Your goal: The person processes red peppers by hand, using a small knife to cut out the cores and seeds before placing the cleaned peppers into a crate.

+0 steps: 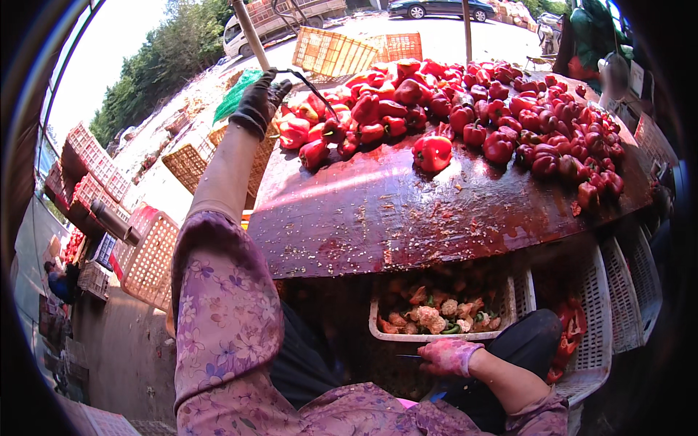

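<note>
My left hand [260, 103], in a dark glove, reaches out over the far left corner of a wet red table [327, 218]. It grips a thin dark curved rod [311, 84], whose far end comes down among red bell peppers [376, 109]. Low in front of my lap is my right hand [450, 355], in a stained pink and white glove. A thin blade, probably a knife [408, 356], sticks out to its left; the handle is hidden in the fist. Just beyond that hand, a white plastic crate [403, 337] holds cut pepper cores [431, 316].
One bell pepper [432, 153] sits apart from the pile. Under the table's right side, white crates [591, 327] stand, one with cut red pepper pieces [567, 332]. Orange crates [332, 52] lie beyond the table. More crates [152, 261] and a metal pipe [114, 220] are leftward.
</note>
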{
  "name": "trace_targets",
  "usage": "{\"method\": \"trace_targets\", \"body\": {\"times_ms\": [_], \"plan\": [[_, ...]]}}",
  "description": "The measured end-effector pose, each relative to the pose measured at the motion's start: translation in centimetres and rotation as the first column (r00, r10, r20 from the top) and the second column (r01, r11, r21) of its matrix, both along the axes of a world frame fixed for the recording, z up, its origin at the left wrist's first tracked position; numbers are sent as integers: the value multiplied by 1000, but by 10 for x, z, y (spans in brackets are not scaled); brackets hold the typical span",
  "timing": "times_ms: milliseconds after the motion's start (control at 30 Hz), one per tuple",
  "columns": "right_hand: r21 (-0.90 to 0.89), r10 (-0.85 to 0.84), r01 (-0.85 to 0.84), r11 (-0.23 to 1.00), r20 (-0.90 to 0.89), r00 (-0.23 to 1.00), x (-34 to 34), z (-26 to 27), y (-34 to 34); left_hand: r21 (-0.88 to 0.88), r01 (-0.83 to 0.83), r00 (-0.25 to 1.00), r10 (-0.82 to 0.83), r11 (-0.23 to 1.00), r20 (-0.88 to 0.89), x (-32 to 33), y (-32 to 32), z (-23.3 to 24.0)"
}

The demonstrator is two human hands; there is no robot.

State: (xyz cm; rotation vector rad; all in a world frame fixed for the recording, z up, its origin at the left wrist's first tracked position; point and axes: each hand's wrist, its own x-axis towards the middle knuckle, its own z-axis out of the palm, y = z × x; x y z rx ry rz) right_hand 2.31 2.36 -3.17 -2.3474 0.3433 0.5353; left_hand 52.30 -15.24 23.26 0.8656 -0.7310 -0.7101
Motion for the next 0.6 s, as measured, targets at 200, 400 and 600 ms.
{"method": "trace_targets", "body": {"times_ms": [200, 400, 600], "plan": [[5, -41, 41, 999, -45, 998, -7, 13, -7, 99, 84, 996, -84, 992, 2, 1, -12, -12], [58, -47, 48, 997, -14, 999, -11, 11, -5, 800, 57, 817, -488, 598, 306, -43, 24, -126], [2, -133, 134, 991, 139, 981, -16, 12, -19, 672, -453, 240, -646, 585, 724, -121, 9, -159]]}}
